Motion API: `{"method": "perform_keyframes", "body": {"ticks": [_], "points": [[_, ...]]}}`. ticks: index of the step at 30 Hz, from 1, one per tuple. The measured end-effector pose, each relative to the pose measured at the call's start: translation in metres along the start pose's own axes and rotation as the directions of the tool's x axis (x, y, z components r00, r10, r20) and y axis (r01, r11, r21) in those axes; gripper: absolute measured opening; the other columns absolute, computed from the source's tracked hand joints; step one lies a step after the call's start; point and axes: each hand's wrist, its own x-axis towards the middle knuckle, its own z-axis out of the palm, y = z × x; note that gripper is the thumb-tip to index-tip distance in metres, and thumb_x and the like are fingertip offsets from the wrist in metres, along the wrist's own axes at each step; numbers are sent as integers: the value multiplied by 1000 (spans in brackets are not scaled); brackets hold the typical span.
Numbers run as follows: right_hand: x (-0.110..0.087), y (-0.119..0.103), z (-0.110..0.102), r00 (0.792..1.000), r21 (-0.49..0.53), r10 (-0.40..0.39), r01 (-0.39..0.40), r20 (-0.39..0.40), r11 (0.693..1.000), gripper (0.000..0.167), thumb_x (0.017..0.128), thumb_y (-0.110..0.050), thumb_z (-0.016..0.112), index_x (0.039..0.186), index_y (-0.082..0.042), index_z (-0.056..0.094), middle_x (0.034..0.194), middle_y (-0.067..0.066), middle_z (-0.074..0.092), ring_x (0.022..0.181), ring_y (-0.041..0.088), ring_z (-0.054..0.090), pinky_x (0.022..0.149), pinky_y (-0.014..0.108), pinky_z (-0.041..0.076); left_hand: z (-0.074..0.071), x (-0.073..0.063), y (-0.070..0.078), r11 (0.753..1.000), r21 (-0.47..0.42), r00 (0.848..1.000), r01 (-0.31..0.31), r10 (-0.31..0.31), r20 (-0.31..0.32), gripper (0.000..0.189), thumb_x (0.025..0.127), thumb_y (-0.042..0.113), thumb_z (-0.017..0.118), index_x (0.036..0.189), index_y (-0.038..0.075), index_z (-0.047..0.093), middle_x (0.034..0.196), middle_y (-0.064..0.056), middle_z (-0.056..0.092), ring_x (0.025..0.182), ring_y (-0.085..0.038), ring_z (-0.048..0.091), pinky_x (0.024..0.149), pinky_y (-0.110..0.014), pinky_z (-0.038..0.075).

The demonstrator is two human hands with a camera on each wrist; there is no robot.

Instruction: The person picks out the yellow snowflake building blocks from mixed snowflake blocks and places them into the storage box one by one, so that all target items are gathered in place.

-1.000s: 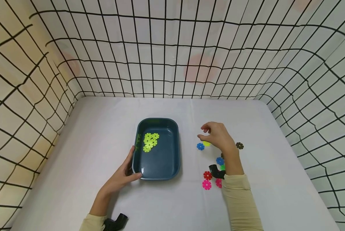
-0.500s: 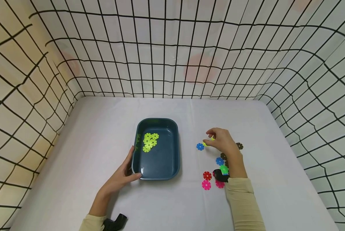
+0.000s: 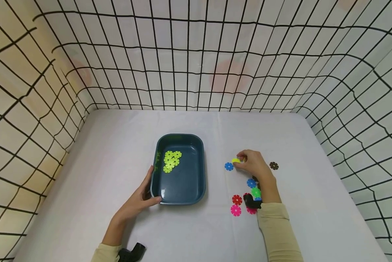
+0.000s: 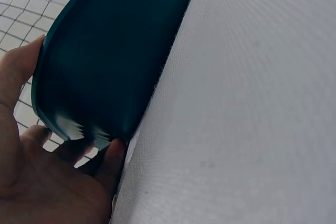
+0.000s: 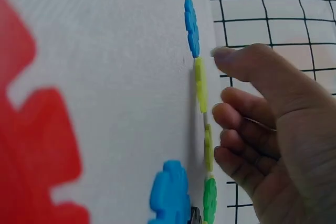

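Note:
My left hand (image 3: 135,202) holds a dark blue-green tray (image 3: 186,185) by its near left corner, thumb on the rim and fingers against the side. Inside the tray lie several yellow-green snowflake discs (image 3: 171,161). My right hand (image 3: 255,166) hovers low right of the tray, beside a yellow snowflake disc (image 3: 235,160). In the right wrist view that yellow disc (image 5: 200,85) and a second yellow disc (image 5: 208,148) are flat on the table, with the thumb and fingers apart from them. A blue disc (image 3: 228,166) lies just left of the fingertips.
Near the right forearm lie a blue disc (image 3: 251,183), a green disc (image 3: 256,192), a red disc (image 3: 236,199) and pink discs (image 3: 236,210). Farther right is a brown disc (image 3: 273,165). Black wire mesh (image 3: 196,62) surrounds the white-covered table (image 3: 117,134).
My right hand has moved down and slightly right toward the yellow discs, and its thumb and fingertips look closer together. The left hand and tray have stayed in place.

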Motion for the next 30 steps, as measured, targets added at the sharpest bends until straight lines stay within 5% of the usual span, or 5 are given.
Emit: {"method": "perform_keyframes", "body": {"ticks": [19, 30], "points": [[-2, 10, 13, 999, 34, 20, -19, -45, 999, 36, 83, -30, 75, 106, -2, 68, 100, 12, 66, 92, 26, 57, 85, 42, 51, 0, 0, 0, 1000, -16, 1000, 3, -3, -10, 101, 90, 10, 66, 156, 36, -6, 165, -9, -12, 147, -51, 8, 109, -65, 24], [-4, 8, 13, 999, 26, 15, -13, -46, 1000, 35, 81, -28, 75, 104, -2, 67, 96, 11, 65, 87, 24, 55, 78, 37, 49, 0, -1, 0, 1000, 6, 1000, 21, -21, -21, 102, 89, 15, 68, 156, 36, -5, 165, -11, -9, 144, -52, 16, 108, -64, 29]]}}
